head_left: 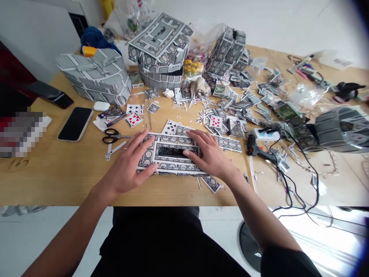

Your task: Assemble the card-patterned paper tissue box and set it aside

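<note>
A flat rectangular panel (173, 166) made of patterned playing cards, with a dark slot in its middle, lies near the table's front edge. My left hand (131, 163) rests on its left end, fingers spread, thumb on the lower left part. On the right end lies my right hand (209, 154), fingers apart, thumb tip at the slot's right side. Behind the panel a patterned card strip (230, 143) and a clubs card (170, 127) stick out. One loose patterned card (211, 183) sits just in front of the panel, at the right.
Black scissors (112, 135) lie left of the panel; a phone (75, 124) is farther left. A glue gun (261, 152) with cables and a power strip (266, 134) are at right. Card-built bags (95, 77) and a round box (161, 79) stand behind, beside scattered cards.
</note>
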The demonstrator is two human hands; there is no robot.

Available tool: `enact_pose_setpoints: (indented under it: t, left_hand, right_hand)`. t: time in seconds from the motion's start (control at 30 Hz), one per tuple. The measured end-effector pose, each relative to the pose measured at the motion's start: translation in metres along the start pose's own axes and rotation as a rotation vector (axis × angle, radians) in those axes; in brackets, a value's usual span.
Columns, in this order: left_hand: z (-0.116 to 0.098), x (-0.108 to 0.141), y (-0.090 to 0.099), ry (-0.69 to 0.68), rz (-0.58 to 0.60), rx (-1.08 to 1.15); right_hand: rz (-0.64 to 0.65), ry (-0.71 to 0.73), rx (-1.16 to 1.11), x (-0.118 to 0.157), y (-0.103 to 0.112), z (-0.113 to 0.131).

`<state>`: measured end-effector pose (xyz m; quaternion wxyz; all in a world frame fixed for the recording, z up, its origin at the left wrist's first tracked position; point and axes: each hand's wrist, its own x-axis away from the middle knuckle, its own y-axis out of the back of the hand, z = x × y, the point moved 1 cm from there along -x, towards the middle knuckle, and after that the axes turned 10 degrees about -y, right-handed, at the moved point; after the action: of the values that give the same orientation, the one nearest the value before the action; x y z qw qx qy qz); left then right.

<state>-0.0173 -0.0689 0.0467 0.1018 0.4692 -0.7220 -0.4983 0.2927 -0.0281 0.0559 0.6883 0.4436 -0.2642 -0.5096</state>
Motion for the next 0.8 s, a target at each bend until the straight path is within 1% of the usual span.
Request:
enact_pose_setpoints:
  t: [0.07,0.13,0.2,0.23,0.3,0.37,0.43,0.5,0.57,0.63,0.8]
  left_hand:
    - [-0.006,-0.004,0.01,-0.018,0.021,-0.053]
    - [-0.017,-0.012,0.019,-0.069,0.017,-0.103]
    - [-0.028,-0.023,0.023,-0.107,-0.003,-0.13]
    - [-0.033,-0.028,0.021,-0.101,-0.002,-0.146]
    - [-0.036,-0.034,0.008,-0.074,0.037,-0.178]
    - [-0.033,-0.035,-0.011,-0.022,0.065,-0.187]
    - [-0.027,-0.032,-0.028,-0.012,0.078,-0.179]
    - [-0.022,-0.027,-0.037,-0.007,0.087,-0.182]
    - [-0.02,-0.025,-0.039,-0.006,0.092,-0.187]
    - [-0.02,-0.026,-0.036,-0.009,0.094,-0.187]
    - [-0.02,-0.027,-0.034,-0.007,0.093,-0.181]
  right_hand:
    - [-0.019,0.026,0.047,0.005,0.002,0.009]
    - [0.0,0.062,0.073,0.009,0.002,0.02]
    - [0.027,0.078,0.092,0.01,0.0,0.03]
    - [0.04,0.079,0.1,0.01,-0.003,0.034]
    - [0.064,0.075,0.115,0.01,-0.01,0.037]
    - [0.078,0.068,0.134,0.009,-0.019,0.037]
    - [0.084,0.064,0.16,0.009,-0.028,0.035]
    - [0.088,0.068,0.183,0.009,-0.033,0.033]
    - [0.095,0.075,0.194,0.008,-0.035,0.032]
    - [0.091,0.077,0.195,0.007,-0.034,0.032]
    - [0.057,0.079,0.176,0.009,-0.03,0.025]
